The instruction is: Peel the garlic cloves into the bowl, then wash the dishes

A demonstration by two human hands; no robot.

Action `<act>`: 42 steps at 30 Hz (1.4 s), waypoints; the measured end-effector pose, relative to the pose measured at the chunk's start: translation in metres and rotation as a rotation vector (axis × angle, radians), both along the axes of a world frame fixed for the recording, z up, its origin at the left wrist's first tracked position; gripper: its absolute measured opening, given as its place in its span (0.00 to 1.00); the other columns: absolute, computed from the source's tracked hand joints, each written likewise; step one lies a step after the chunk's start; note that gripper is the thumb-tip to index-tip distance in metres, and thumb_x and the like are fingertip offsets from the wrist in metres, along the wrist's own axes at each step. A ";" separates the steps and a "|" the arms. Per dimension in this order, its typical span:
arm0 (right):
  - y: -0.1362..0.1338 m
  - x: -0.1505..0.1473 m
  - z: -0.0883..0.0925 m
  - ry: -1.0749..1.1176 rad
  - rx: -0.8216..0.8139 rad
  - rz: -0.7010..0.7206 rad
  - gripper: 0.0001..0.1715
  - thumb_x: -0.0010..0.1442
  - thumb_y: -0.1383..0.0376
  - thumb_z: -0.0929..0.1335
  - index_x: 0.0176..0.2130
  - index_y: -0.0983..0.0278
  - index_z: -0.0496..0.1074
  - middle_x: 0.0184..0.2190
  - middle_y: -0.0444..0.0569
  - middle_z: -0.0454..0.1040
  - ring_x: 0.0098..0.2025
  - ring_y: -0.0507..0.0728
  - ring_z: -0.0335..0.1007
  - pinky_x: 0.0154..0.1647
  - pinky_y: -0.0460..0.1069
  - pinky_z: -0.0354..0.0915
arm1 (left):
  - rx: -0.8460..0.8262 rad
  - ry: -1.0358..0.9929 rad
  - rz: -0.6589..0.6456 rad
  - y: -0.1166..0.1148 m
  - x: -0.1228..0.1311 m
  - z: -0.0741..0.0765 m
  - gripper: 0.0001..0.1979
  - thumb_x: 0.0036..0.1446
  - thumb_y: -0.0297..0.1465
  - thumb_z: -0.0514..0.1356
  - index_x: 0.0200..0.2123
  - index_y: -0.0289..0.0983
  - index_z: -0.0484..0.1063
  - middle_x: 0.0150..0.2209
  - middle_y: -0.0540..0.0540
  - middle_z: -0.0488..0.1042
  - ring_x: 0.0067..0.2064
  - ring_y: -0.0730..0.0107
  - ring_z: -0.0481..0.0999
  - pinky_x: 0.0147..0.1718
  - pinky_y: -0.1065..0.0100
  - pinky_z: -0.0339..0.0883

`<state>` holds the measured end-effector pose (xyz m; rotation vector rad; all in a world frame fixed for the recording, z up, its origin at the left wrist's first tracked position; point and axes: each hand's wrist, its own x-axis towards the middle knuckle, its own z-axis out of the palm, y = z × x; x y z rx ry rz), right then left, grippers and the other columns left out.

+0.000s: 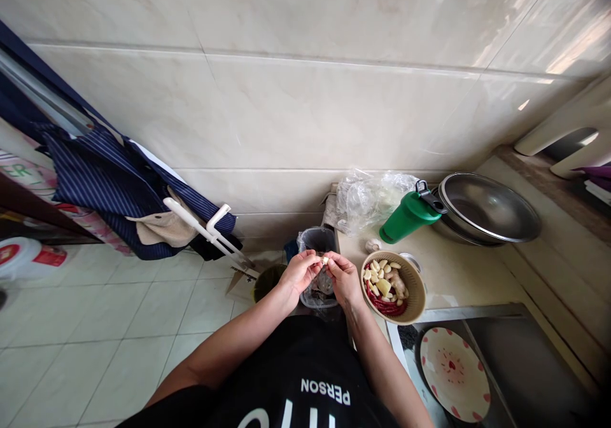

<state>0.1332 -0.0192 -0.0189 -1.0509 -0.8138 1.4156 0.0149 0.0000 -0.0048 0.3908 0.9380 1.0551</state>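
Observation:
Both of my hands meet over a lined trash bin (312,299), pinching a small pale garlic clove (325,261) between the fingertips. My left hand (301,271) holds the clove from the left, and my right hand (344,276) grips it from the right. Just right of my right hand, a beige basket (419,294) on the counter contains peeled garlic cloves (382,267), a piece of ginger (397,283) and red chillies (389,307). A whole garlic bulb (373,245) lies behind the basket.
A green shaker bottle (408,218), clear plastic bags (365,196) and stacked metal bowls (491,208) stand along the wall. At the right front, a patterned plate (455,374) sits in the sink area. Aprons (105,186) and a white rack (205,227) are at left.

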 end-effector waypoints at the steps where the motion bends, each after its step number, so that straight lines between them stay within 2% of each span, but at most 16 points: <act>1: 0.000 0.000 -0.001 0.002 -0.002 -0.001 0.09 0.50 0.63 0.69 0.33 0.64 0.75 0.26 0.44 0.73 0.24 0.50 0.63 0.27 0.46 0.61 | 0.005 0.021 -0.005 0.000 0.000 0.001 0.14 0.36 0.26 0.67 0.24 0.35 0.63 0.21 0.52 0.69 0.23 0.78 0.70 0.22 0.76 0.64; 3: 0.000 0.003 0.000 -0.063 0.034 0.004 0.08 0.52 0.63 0.68 0.34 0.63 0.74 0.28 0.45 0.74 0.26 0.50 0.64 0.28 0.46 0.62 | 0.043 0.090 -0.032 -0.001 -0.001 0.006 0.13 0.36 0.26 0.67 0.24 0.35 0.63 0.21 0.51 0.70 0.23 0.77 0.71 0.23 0.76 0.64; 7: -0.001 0.013 0.009 -0.406 0.250 0.069 0.11 0.56 0.64 0.65 0.39 0.62 0.74 0.36 0.49 0.74 0.38 0.55 0.68 0.41 0.50 0.64 | 0.140 0.276 -0.036 -0.002 -0.001 0.016 0.12 0.37 0.25 0.64 0.25 0.34 0.63 0.20 0.52 0.70 0.22 0.78 0.70 0.22 0.76 0.63; 9: -0.002 0.017 0.014 -0.537 0.349 0.116 0.13 0.57 0.65 0.65 0.42 0.61 0.74 0.39 0.50 0.73 0.41 0.56 0.68 0.44 0.51 0.63 | 0.151 0.296 -0.017 -0.002 -0.001 0.018 0.11 0.37 0.24 0.63 0.25 0.34 0.62 0.20 0.53 0.69 0.21 0.79 0.69 0.22 0.76 0.63; 11: -0.002 0.017 0.016 -0.564 0.382 0.135 0.12 0.57 0.65 0.65 0.41 0.60 0.74 0.38 0.50 0.72 0.41 0.56 0.67 0.45 0.51 0.62 | 0.133 0.252 -0.016 -0.002 -0.001 0.018 0.10 0.38 0.24 0.62 0.25 0.34 0.62 0.19 0.53 0.68 0.21 0.80 0.68 0.22 0.77 0.62; 13: -0.003 0.014 0.014 -0.457 0.340 0.123 0.09 0.57 0.65 0.66 0.38 0.60 0.74 0.36 0.48 0.71 0.40 0.55 0.67 0.43 0.50 0.63 | 0.094 0.192 -0.040 -0.001 0.000 0.015 0.10 0.37 0.24 0.62 0.24 0.34 0.62 0.19 0.53 0.68 0.21 0.81 0.67 0.22 0.78 0.61; 15: -0.004 0.009 0.010 -0.234 0.235 0.108 0.06 0.55 0.63 0.67 0.36 0.61 0.72 0.33 0.46 0.71 0.36 0.54 0.67 0.39 0.48 0.64 | 0.057 0.139 -0.069 0.000 0.001 0.013 0.10 0.36 0.24 0.62 0.23 0.34 0.62 0.18 0.53 0.67 0.20 0.82 0.66 0.20 0.79 0.58; 19: -0.007 -0.002 0.002 0.179 0.039 0.063 0.09 0.51 0.63 0.71 0.34 0.59 0.68 0.29 0.40 0.68 0.27 0.48 0.63 0.27 0.43 0.60 | 0.021 0.095 -0.091 0.001 0.002 0.011 0.10 0.35 0.24 0.63 0.21 0.34 0.62 0.18 0.54 0.66 0.19 0.83 0.63 0.18 0.79 0.56; 27: -0.004 -0.010 -0.008 0.522 -0.176 0.007 0.17 0.44 0.69 0.74 0.34 0.59 0.67 0.29 0.39 0.68 0.24 0.45 0.60 0.19 0.40 0.51 | 0.014 0.099 -0.082 0.003 0.001 0.002 0.11 0.35 0.24 0.63 0.19 0.35 0.61 0.17 0.54 0.64 0.18 0.83 0.62 0.17 0.78 0.51; 31: 0.003 0.001 -0.006 0.595 -0.211 -0.094 0.17 0.43 0.69 0.74 0.34 0.58 0.68 0.29 0.38 0.69 0.24 0.45 0.59 0.18 0.39 0.50 | -0.012 0.153 -0.144 0.000 0.000 -0.010 0.09 0.35 0.24 0.62 0.19 0.34 0.62 0.16 0.54 0.64 0.17 0.84 0.60 0.16 0.78 0.49; 34: 0.006 0.009 -0.001 0.564 -0.187 -0.108 0.18 0.43 0.69 0.74 0.35 0.58 0.70 0.31 0.40 0.70 0.25 0.45 0.59 0.19 0.40 0.52 | 0.015 0.296 -0.162 -0.001 -0.001 -0.014 0.05 0.37 0.25 0.62 0.21 0.33 0.67 0.15 0.54 0.64 0.16 0.83 0.60 0.16 0.78 0.49; 38: 0.003 0.008 0.005 0.444 -0.138 -0.056 0.15 0.43 0.67 0.74 0.35 0.61 0.73 0.33 0.42 0.72 0.28 0.47 0.62 0.24 0.42 0.58 | 0.184 0.450 -0.110 0.001 0.000 -0.008 0.07 0.42 0.29 0.63 0.27 0.31 0.72 0.20 0.50 0.70 0.21 0.79 0.67 0.21 0.76 0.59; 42: -0.002 0.004 0.005 0.273 -0.045 -0.059 0.13 0.45 0.65 0.74 0.35 0.61 0.73 0.32 0.42 0.71 0.32 0.49 0.65 0.34 0.45 0.63 | 0.313 0.449 -0.123 0.000 0.002 0.002 0.10 0.43 0.33 0.65 0.26 0.32 0.71 0.23 0.49 0.71 0.25 0.76 0.69 0.24 0.74 0.63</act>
